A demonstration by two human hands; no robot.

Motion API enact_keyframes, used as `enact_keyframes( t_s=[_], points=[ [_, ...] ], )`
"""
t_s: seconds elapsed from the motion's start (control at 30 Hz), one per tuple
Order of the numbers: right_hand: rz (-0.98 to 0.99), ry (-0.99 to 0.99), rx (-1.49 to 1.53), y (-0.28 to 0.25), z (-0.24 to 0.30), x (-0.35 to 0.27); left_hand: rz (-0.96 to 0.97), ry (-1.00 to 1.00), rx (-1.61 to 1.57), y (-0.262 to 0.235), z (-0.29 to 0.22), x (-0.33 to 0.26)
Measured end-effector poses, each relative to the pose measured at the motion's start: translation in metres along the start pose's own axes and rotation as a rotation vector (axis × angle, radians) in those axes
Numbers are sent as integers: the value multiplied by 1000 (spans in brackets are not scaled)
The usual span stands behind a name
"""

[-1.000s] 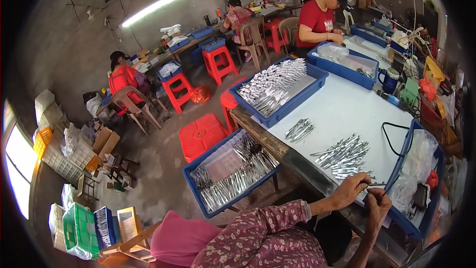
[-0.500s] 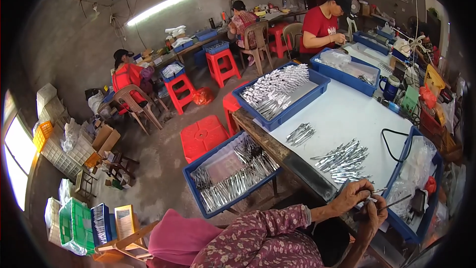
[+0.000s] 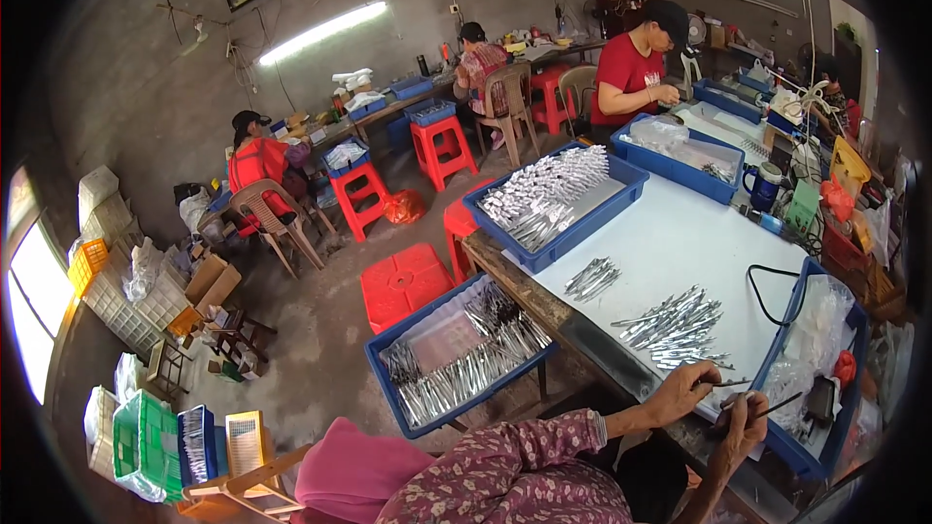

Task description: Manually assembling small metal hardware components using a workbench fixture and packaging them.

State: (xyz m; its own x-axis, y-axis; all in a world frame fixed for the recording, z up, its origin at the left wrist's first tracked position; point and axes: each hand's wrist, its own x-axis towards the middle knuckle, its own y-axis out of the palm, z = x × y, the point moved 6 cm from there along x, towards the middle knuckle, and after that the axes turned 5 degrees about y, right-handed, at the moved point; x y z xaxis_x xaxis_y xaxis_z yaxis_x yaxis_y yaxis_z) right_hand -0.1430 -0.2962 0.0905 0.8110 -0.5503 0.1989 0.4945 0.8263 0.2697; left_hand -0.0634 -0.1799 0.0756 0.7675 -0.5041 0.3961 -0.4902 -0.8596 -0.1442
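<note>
My left hand point(image 3: 680, 395) is at the near edge of the white tabletop, its thumb and fingers pinching a slim metal piece point(image 3: 730, 383) that points right. Close beside it, my right hand point(image 3: 740, 424) is closed round a thin dark rod point(image 3: 782, 403), whose end sticks out to the right. Something dark also shows by the right fingers, too small to make out. Just beyond my hands lies a loose pile of slim silver metal pieces point(image 3: 675, 325), with a smaller bunch point(image 3: 592, 278) farther off.
A blue tray point(image 3: 811, 461) with plastic bags stands right of my hands. Another blue tray point(image 3: 544, 257) of metal pieces sits at the table's far left. Lower left, a blue tray point(image 3: 383, 393) holds more, near a red stool point(image 3: 403, 283). Across the table sits a person in red point(image 3: 626, 73).
My hands have moved slightly apart; before, they met over a small piece with a white part. The slim metal piece now shows alone in my left fingers. The view has shifted slightly.
</note>
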Motion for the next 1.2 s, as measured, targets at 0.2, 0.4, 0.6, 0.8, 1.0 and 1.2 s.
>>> enact_keyframes(
  t_s=[0.2,0.4,0.6,0.8,1.0,1.2],
  points=[
    [86,-252,-404,-9,-10,0,133,138,233,10,-10,-11],
    [64,-6,-530,-23,-15,-14,219,294,226,11,-28,-19],
    [45,41,-609,-10,-2,-17,107,-243,-192,-15,-25,-18],
    [40,-54,-583,-7,-2,-12,-4,-224,-429,-14,3,-12],
    [94,-380,-734,-4,7,-19,64,-172,-413,-9,15,-7],
    [104,-691,-1057,13,5,-27,69,-225,-547,-4,29,-8]
  ],
)
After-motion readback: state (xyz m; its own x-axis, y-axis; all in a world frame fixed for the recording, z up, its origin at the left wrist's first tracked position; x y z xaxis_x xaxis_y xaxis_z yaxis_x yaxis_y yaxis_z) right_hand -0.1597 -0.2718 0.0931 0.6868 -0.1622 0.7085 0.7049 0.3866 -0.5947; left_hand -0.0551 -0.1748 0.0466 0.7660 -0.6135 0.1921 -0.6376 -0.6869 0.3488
